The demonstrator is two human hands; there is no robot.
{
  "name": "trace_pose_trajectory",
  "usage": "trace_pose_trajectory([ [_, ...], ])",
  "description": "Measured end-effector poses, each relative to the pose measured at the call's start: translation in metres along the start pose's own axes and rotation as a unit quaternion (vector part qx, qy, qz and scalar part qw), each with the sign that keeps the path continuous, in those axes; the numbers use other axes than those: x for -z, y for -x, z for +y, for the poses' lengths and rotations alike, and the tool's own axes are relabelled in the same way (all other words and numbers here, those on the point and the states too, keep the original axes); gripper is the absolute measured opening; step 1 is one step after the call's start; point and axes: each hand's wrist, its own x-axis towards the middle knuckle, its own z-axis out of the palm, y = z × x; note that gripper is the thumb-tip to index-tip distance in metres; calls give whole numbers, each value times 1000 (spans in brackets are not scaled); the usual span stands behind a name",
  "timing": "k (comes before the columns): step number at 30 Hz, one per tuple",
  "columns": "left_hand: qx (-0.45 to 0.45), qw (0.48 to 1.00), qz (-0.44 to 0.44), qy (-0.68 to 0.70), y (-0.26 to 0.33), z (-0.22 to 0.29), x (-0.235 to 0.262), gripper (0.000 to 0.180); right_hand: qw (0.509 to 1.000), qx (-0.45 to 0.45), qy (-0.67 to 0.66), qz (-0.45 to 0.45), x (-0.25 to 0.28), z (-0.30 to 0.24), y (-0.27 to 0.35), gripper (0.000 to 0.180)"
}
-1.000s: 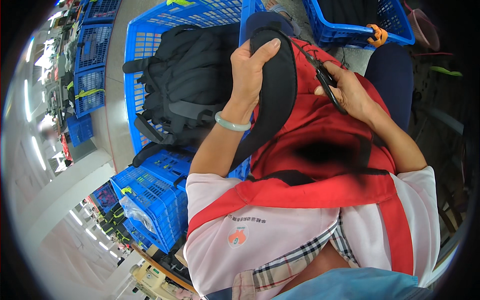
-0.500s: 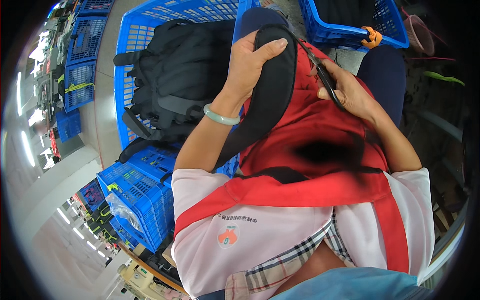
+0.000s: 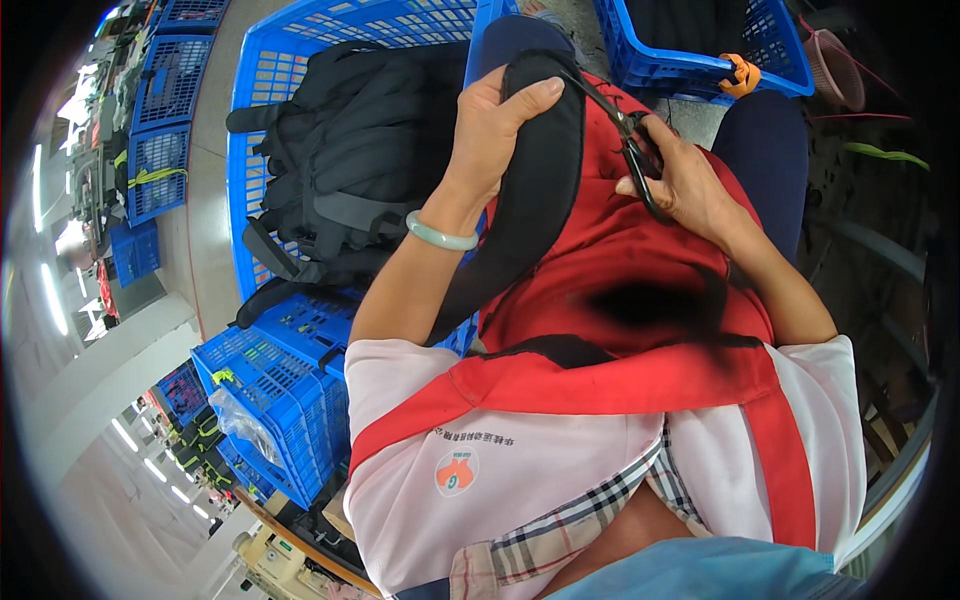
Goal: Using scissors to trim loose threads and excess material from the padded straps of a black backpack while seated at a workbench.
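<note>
1. Your left hand (image 3: 495, 120) is closed over the top end of the black padded strap (image 3: 535, 190), thumb across its outer face, so the strap stays taut and turned up toward you on your lap.
2. Your right hand (image 3: 685, 185) is closed around the handles of the black scissors (image 3: 630, 150); their blades point at the strap's upper edge, just beside your left thumb, probably so the cutting point sits right where the strap is steadied.
3. The strap runs down over the red apron (image 3: 620, 260), which gives it a surface to rest on.
4. A black backpack (image 3: 350, 170) lies in the blue crate (image 3: 260, 90) near your left arm, within easy reach.
5. Another blue crate (image 3: 700, 60) stands beyond your right hand, an orange clip (image 3: 738, 75) on its rim.
</note>
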Motion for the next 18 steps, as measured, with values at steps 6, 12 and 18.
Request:
trace_pose_trajectory([
  [6,-11,1000,-13,1,1,-1,0,18,985,24,-165,-44,-6,10,3,45],
  [12,-13,1000,-5,-6,1,-5,5,18,961,-61,-247,-112,3,-10,7,41],
  [18,-5,1000,-14,-24,5,-7,7,18,974,-19,-208,-83,1,-5,11,40],
])
